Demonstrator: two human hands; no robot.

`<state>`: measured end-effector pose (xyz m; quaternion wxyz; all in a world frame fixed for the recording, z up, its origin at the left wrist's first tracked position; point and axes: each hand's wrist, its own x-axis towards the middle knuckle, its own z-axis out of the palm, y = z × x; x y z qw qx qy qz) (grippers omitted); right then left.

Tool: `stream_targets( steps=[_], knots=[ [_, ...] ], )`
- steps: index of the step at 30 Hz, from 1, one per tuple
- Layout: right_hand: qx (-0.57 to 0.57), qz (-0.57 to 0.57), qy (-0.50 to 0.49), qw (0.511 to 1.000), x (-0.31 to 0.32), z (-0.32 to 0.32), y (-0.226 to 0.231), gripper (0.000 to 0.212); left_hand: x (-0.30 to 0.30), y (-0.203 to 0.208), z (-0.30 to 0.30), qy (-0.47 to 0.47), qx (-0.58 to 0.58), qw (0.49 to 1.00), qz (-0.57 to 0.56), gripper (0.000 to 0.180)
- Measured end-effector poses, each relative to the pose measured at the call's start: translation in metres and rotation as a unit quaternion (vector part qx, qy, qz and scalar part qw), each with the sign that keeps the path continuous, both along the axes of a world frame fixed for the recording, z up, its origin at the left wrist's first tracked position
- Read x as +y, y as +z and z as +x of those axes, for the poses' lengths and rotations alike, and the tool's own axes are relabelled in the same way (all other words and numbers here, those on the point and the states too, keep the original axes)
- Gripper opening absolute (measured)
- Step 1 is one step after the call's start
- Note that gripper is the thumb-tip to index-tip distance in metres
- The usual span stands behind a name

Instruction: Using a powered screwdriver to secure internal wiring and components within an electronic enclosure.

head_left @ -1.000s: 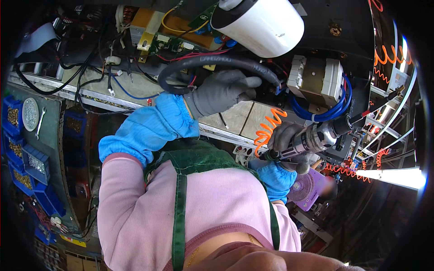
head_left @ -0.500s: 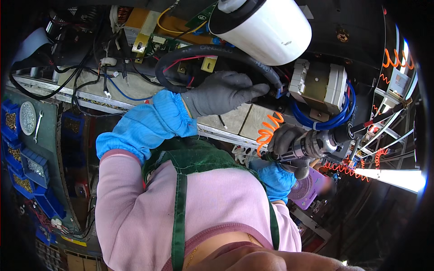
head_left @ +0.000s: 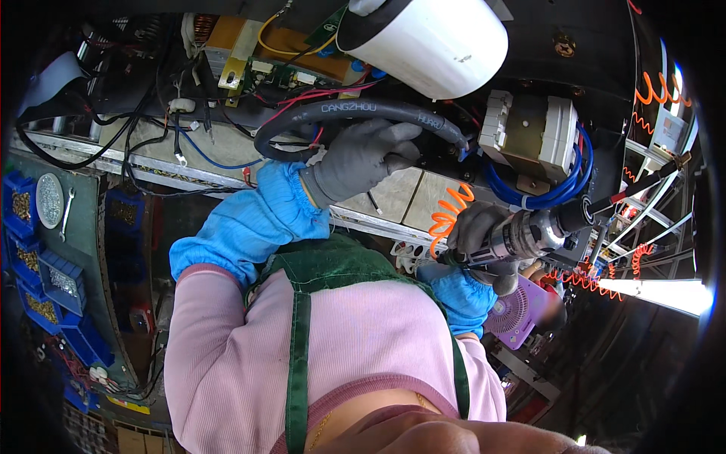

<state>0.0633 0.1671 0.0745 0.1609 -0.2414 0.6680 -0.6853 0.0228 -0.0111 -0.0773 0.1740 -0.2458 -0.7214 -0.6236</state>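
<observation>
The left grip [head_left: 363,155] is closed on the thick black hose [head_left: 355,113] above the worktop [head_left: 393,197] while the right grip [head_left: 484,242] clasps a pneumatic screwdriver [head_left: 529,231], seemingly mid-fastening, needing steady alignment next.

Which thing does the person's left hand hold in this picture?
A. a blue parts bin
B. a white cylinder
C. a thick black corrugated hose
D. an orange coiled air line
C: the grey-gloved left hand is closed around the thick black corrugated hose, just below the white cylinder, while the right hand holds the metal power screwdriver with the orange coiled air line behind it.
</observation>
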Motion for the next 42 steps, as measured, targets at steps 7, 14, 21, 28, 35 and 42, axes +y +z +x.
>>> stream_targets(
  steps=[7, 14, 21, 28, 35, 42],
  knots=[
    [-0.019, 0.006, -0.029, 0.999, 0.006, 0.005, -0.004, 0.063, -0.007, 0.016, -0.016, -0.079, 0.083, 0.992, 0.046, 0.037],
    [-0.006, -0.028, 0.011, 1.000, 0.000, -0.004, -0.002, 0.051, -0.016, 0.027, -0.027, -0.149, -0.025, 0.988, 0.017, 0.038],
    [-0.050, -0.083, -0.089, 0.991, -0.010, 0.012, -0.001, 0.049, -0.007, 0.016, -0.033, -0.054, 0.214, 0.969, -0.107, 0.036],
    [0.002, -0.064, -0.009, 0.998, 0.007, 0.003, -0.011, 0.054, -0.008, 0.014, -0.030, -0.042, 0.231, 0.961, -0.150, 0.040],
    [-0.005, -0.035, -0.017, 0.999, -0.003, 0.005, -0.002, 0.059, -0.006, 0.012, -0.027, -0.068, 0.206, 0.973, -0.078, 0.029],
    [0.014, -0.021, 0.010, 1.000, -0.007, 0.000, 0.004, 0.064, 0.001, 0.006, -0.013, -0.032, 0.138, 0.985, -0.094, 0.023]
  ],
)
